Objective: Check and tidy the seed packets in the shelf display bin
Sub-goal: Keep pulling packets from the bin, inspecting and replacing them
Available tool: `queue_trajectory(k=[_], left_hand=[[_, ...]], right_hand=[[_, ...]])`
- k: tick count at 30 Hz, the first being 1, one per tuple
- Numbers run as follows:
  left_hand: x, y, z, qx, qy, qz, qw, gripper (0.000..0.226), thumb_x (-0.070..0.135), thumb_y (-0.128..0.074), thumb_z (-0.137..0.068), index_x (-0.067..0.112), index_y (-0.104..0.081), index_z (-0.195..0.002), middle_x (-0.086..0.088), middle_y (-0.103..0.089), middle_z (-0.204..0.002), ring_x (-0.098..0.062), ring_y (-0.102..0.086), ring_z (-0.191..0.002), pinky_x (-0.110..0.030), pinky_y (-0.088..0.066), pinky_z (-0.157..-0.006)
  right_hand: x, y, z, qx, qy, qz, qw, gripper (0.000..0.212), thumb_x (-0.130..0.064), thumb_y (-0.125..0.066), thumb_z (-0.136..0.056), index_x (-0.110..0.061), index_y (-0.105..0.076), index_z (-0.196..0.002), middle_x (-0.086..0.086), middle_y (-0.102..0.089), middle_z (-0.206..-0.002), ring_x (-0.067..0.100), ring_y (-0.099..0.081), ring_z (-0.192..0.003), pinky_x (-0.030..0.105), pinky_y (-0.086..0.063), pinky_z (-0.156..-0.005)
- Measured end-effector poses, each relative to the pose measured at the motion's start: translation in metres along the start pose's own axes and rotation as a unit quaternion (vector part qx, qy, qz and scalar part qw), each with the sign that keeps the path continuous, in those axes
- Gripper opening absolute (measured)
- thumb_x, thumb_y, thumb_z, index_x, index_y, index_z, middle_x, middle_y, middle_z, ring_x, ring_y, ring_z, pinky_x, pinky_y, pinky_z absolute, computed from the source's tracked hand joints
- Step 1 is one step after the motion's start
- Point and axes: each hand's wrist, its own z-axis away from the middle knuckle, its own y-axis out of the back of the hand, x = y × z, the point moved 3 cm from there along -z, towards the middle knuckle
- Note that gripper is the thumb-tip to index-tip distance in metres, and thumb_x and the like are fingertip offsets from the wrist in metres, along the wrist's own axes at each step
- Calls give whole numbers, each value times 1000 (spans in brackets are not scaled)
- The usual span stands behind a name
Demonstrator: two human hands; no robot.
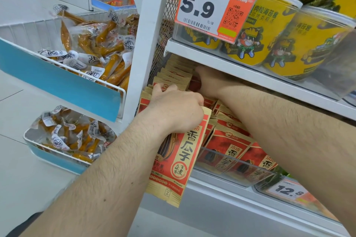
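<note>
Left hand (174, 105) has its grip curled onto the top edges of the seed packets (173, 78) standing in the left rear row of the shelf display bin (231, 157), fingertips hooked over the kraft-coloured tops, while one red and tan packet (178, 159) hangs from beneath the palm, tilted and projecting down past the bin's front edge. Right hand (209, 81) reaches deeper into the same bin, under the white shelf above; its fingers are buried among the packets at the back and are hidden, so whether that grip is closed on anything cannot be told. Both bare forearms cross the lower frame, the right one lying over the right-hand packet rows. The bin sits on the lower shelf, fronted by a clear plastic lip, with further packets leaning forward behind that lip to the right of the hanging one. A price tag reading 12.8 (290, 190) is fixed on the shelf edge below right. On the shelf above stand yellow tubs (269, 31), with an orange price card reading 5.9 (210, 5) in front of them. Left of the white upright (142, 44), two wire baskets (77, 69) with blue fronts hold clear-wrapped orange snacks (100, 44).
</note>
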Motion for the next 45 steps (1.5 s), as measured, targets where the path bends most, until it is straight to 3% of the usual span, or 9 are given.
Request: queue_trajectory(k=[4, 12, 20, 25, 29, 33, 38, 42, 45], left_hand=[[0, 0, 1, -6, 7, -5, 1000, 36, 13, -31, -90, 38, -53, -103, 1, -54, -129, -23, -22, -141, -55, 0, -117], [-1, 0, 1, 0, 15, 4, 1000, 30, 15, -31, -93, 38, -50, -94, 5, -46, -100, -23, -26, -138, -54, -1, -117], [-2, -1, 3, 11, 6, 19, 1000, 30, 15, -31, -93, 36, -52, -89, 8, -47, -95, -20, -30, -135, -53, -2, -118], [-6, 0, 6, 54, -40, 57, 996, 30, 17, -32, -99, 36, -53, -88, 13, -53, -128, -15, -26, -134, -47, -7, -117], [-8, 4, 16, 128, -55, 95, 986, 36, 19, -35, -101, 38, -45, -73, 14, -46, -108, -16, -29, -120, -39, -21, -107], [-8, 9, 30, 227, -82, 135, 961, 27, 15, -38, -101, 34, -46, -83, 18, -42, -86, -15, -33, -102, -39, -30, -95], [-4, 17, 50, 277, -87, 136, 947, 23, 13, -39, -100, 31, -45, -86, 17, -42, -83, -14, -38, -97, -31, -33, -86], [1, 11, 64, 258, -67, 133, 955, 24, 17, -39, -100, 32, -48, -85, 17, -45, -87, -11, -40, -98, -26, -32, -84], [11, -1, 68, 220, -65, 135, 964, 32, 16, -41, -100, 38, -44, -76, 19, -46, -86, -11, -42, -97, -30, -36, -86]], right_hand=[[1, -4, 4, -46, -5, 1, 999, 49, -18, -74, -78, -15, -49, -120, 2, -48, -103, 20, -48, -92, 30, -41, -74], [-1, -5, 6, -88, -19, 42, 995, 69, -34, -74, -73, -18, -45, -134, 7, -55, -124, 26, -56, -108, 38, -51, -87], [-7, -4, 6, -114, -31, 72, 990, 79, -27, -71, -80, -22, -31, -147, 8, -55, -123, 21, -53, -89, 33, -51, -75], [-10, 0, 7, -111, -21, 48, 992, 48, -16, -67, -85, -16, -52, -131, 4, -61, -107, 19, -60, -87, 31, -55, -75], [-4, 9, 16, -120, -18, -10, 993, 44, -33, -70, -81, -15, -60, -119, 3, -64, -104, 20, -61, -90, 33, -53, -77], [-5, 18, 39, -110, -9, -90, 990, 39, -40, -61, -89, -15, -61, -120, 2, -65, -107, 18, -59, -88, 31, -47, -75], [-10, 35, 95, -4, 61, -155, 986, 31, -32, -46, -100, -24, -64, -124, -2, -65, -123, 17, -58, -111, 25, -42, -86], [-11, 39, 170, 197, 42, -398, 895, 32, -9, -49, -92, -28, -72, -104, -16, -70, -90, -3, -61, -81, 13, -47, -71], [-15, 23, 202, 196, -15, -531, 824, 12, -25, -63, -87, -28, -71, -95, -11, -69, -84, 1, -59, -65, 18, -48, -58]])
